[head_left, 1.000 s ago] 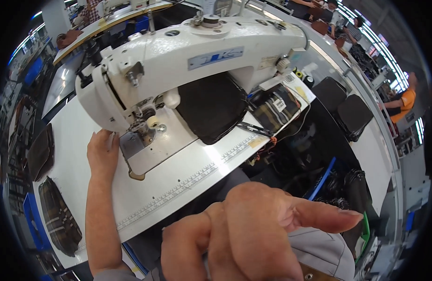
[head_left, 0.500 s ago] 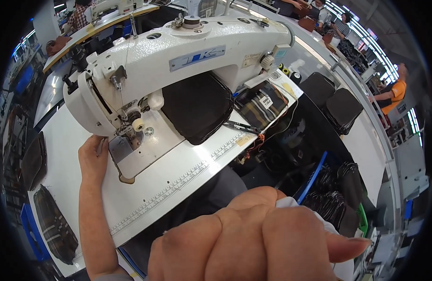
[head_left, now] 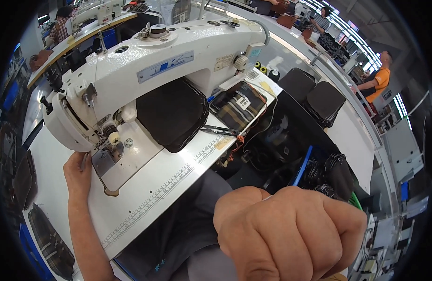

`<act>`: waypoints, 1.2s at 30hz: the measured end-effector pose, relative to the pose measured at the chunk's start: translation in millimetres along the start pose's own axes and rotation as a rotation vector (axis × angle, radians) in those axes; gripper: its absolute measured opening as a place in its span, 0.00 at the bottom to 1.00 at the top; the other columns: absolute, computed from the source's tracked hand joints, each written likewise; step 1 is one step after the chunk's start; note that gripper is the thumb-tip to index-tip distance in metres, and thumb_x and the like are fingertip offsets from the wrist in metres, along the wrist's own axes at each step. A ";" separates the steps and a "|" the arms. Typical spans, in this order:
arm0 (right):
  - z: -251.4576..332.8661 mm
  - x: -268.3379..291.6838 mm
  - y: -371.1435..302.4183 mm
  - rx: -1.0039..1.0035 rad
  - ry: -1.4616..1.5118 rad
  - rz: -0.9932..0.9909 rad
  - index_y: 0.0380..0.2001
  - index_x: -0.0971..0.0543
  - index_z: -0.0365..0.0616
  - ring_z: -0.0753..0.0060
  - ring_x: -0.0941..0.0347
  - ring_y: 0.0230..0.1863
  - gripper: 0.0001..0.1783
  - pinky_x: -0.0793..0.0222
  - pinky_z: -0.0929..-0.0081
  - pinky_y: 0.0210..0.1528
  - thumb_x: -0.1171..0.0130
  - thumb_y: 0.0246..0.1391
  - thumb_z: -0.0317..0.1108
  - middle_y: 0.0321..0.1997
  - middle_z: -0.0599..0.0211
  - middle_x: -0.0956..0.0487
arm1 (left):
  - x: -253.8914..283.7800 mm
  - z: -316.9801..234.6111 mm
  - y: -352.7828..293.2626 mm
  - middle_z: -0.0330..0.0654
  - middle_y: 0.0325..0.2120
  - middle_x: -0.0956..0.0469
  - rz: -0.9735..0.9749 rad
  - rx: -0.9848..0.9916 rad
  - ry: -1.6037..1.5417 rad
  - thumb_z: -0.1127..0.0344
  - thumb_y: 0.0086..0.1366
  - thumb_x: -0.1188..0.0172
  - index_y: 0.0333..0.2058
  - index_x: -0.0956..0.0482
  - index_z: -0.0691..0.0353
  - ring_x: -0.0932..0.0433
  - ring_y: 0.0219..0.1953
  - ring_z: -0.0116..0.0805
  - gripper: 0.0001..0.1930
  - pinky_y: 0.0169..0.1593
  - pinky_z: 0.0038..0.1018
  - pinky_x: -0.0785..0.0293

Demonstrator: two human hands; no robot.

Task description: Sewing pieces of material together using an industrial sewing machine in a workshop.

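Note:
A white industrial sewing machine [head_left: 178, 51] stands on a white table [head_left: 145, 206] with a printed ruler along its front edge. My left hand [head_left: 78, 171] is closed beside the needle area, fingertips pinched together just left of the metal needle plate [head_left: 106, 161]. Whatever they pinch is too small to make out. Close to the camera at the lower right, my right hand [head_left: 291, 234] is curled into a fist, knuckles up. Its fingertips are hidden, so any thing inside cannot be seen. Under the machine arm lies a stack of dark, rounded fabric pieces [head_left: 171, 112].
Black thread snips [head_left: 219, 130] and a plaid fabric bundle [head_left: 239, 105] lie right of the stack. More dark pieces [head_left: 324, 103] rest on a side table. A plaid piece [head_left: 49, 241] sits at the left edge. A person in orange [head_left: 379, 84] stands far right.
My right fist has shifted right and turned. The whole scene has slid left in view, while my left hand stays pinched beside the needle area.

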State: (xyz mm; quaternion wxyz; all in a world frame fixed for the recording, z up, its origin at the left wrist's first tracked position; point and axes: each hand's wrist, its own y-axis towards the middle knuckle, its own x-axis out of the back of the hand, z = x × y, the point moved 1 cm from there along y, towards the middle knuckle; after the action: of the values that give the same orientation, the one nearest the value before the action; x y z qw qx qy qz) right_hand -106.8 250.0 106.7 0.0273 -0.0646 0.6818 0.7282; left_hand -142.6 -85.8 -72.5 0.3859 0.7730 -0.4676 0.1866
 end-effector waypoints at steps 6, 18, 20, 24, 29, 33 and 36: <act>-0.5 21.2 10.5 0.077 0.235 0.209 0.31 0.24 0.43 0.80 0.34 0.14 0.27 0.17 0.67 0.32 0.61 0.77 0.50 0.17 0.69 0.29 | 4.5 13.0 -3.2 0.51 0.35 0.15 0.028 -0.012 0.056 0.75 0.68 0.40 0.47 0.19 0.71 0.17 0.37 0.35 0.11 0.47 0.29 0.24; 9.2 11.9 10.9 0.019 -0.093 0.190 0.25 0.25 0.43 0.77 0.34 0.15 0.30 0.16 0.64 0.34 0.65 0.79 0.47 0.16 0.71 0.32 | 7.5 1.8 1.9 0.51 0.43 0.13 0.067 0.050 0.069 0.76 0.68 0.40 0.49 0.18 0.71 0.15 0.43 0.37 0.12 0.49 0.29 0.23; 6.2 17.3 11.3 0.021 -0.039 0.208 0.25 0.25 0.42 0.77 0.34 0.15 0.30 0.16 0.65 0.33 0.65 0.79 0.48 0.16 0.71 0.32 | 7.4 0.5 -0.9 0.52 0.42 0.13 0.048 0.053 0.037 0.76 0.68 0.40 0.49 0.18 0.71 0.15 0.43 0.37 0.12 0.50 0.29 0.23; -5.0 35.0 20.9 0.194 0.197 0.341 0.27 0.24 0.42 0.78 0.33 0.15 0.31 0.18 0.67 0.30 0.65 0.78 0.50 0.17 0.71 0.30 | 8.2 -1.0 -1.4 0.52 0.42 0.13 0.047 0.060 0.037 0.76 0.68 0.40 0.49 0.18 0.71 0.15 0.44 0.37 0.12 0.51 0.30 0.24; -0.2 13.8 11.3 0.049 0.146 0.230 0.24 0.24 0.41 0.77 0.33 0.15 0.34 0.18 0.67 0.31 0.66 0.78 0.50 0.16 0.70 0.32 | 9.1 -2.1 -1.8 0.51 0.42 0.13 0.063 0.078 0.071 0.77 0.67 0.40 0.48 0.18 0.72 0.15 0.45 0.38 0.11 0.51 0.30 0.23; 8.5 9.9 13.4 -0.040 -0.011 0.193 0.20 0.26 0.40 0.76 0.35 0.13 0.35 0.15 0.63 0.33 0.67 0.79 0.48 0.15 0.70 0.34 | 7.5 -1.7 -0.1 0.51 0.42 0.13 0.066 0.070 0.074 0.77 0.68 0.40 0.48 0.18 0.72 0.15 0.44 0.38 0.11 0.50 0.30 0.23; 5.4 13.7 11.2 0.013 -0.045 0.176 0.20 0.27 0.41 0.76 0.36 0.12 0.34 0.14 0.61 0.35 0.68 0.79 0.46 0.14 0.71 0.35 | 7.7 4.5 -2.8 0.51 0.41 0.13 0.033 0.040 0.023 0.76 0.68 0.39 0.49 0.18 0.71 0.15 0.44 0.38 0.12 0.50 0.29 0.24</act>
State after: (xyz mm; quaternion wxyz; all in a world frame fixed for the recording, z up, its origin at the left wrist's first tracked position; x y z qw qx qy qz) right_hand -122.0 254.0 116.4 -0.0211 0.0124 0.6887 0.7247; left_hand -136.7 -93.0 -71.5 0.3728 0.7704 -0.4722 0.2110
